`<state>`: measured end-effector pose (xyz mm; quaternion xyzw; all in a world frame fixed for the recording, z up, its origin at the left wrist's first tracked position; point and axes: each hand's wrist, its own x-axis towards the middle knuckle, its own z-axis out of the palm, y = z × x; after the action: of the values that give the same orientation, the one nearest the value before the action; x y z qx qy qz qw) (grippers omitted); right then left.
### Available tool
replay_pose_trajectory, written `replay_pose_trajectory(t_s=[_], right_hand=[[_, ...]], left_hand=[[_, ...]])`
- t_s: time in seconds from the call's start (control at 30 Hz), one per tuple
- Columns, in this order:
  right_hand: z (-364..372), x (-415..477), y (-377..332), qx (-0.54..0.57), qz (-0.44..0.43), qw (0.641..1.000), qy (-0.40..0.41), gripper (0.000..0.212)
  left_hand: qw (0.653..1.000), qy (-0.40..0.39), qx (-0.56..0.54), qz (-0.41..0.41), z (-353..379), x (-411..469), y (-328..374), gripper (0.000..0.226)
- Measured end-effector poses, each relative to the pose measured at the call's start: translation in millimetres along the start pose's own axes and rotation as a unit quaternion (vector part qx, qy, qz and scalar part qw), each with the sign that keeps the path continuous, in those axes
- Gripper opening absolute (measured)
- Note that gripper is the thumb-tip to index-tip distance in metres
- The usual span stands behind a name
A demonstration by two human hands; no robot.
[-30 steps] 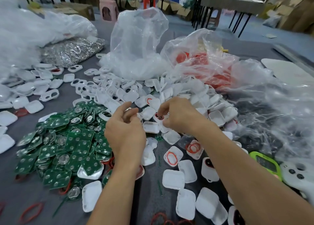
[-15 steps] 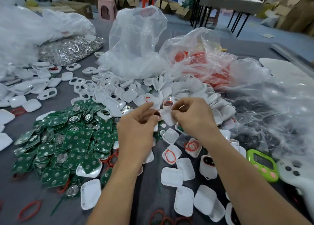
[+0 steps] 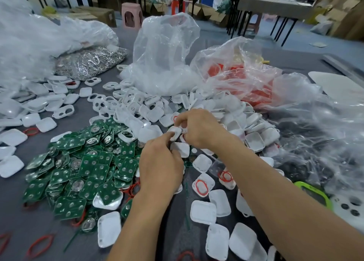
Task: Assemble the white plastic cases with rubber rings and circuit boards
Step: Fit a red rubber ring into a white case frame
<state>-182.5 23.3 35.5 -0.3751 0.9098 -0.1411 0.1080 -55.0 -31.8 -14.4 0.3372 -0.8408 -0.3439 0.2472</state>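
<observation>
Item: white case (image 3: pixel 175 133), held above the case heap (image 3: pixel 234 114), just right of the green boards (image 3: pixel 82 168). Left hand (image 3: pixel 160 166) pinches its near edge and right hand (image 3: pixel 201 128) grips the far side (any ring is hidden). Advised, by my reckoning: hold it level and seat the ring evenly.

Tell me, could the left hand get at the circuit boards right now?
Probably yes: the boards lie open just beside the left hand, nothing between. It would first have to release the white case it pinches with the right hand.
</observation>
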Motion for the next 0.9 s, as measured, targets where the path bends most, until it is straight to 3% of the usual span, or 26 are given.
replay_pose_trajectory(t_s=[0.17, 0.3, 0.37, 0.53, 0.67, 0.83, 0.9], right_hand=[[1.0, 3.5, -4.6, -0.153, -0.003, 0.984, 0.085, 0.034], [7.4, 10.4, -10.8, 0.097, 0.014, 0.991, 0.093, 0.032], [10.7, 18.0, -17.1, 0.159, 0.004, 0.983, 0.093, 0.028], [14.9, 52.2, -44.6, 0.106, -0.059, 0.990, 0.067, 0.035], [28.3, 74.8, -69.7, 0.089, -0.089, 0.992, 0.032, 0.045], [43.5, 88.9, -82.5, -0.103, -0.110, 0.985, 0.089, 0.024], [38.5, 88.7, -74.9, -0.081, -0.079, 0.991, 0.070, 0.019]], left_hand=[[1.000, 0.006, -0.015, -0.019, 1.2, 3.9, -1.2, 0.038], [1.000, -0.001, -0.002, -0.030, 2.6, 3.4, 0.5, 0.036], [1.000, -0.001, 0.010, -0.014, 2.8, 2.8, 0.3, 0.033], [1.000, -0.003, 0.017, 0.026, 2.6, 4.7, -3.3, 0.032], [0.997, 0.012, 0.026, 0.069, 3.6, 6.7, -9.0, 0.018], [0.999, -0.004, 0.013, 0.053, 4.0, 9.4, -13.5, 0.007], [0.999, -0.011, 0.005, 0.053, 3.3, 9.7, -13.8, 0.013]])
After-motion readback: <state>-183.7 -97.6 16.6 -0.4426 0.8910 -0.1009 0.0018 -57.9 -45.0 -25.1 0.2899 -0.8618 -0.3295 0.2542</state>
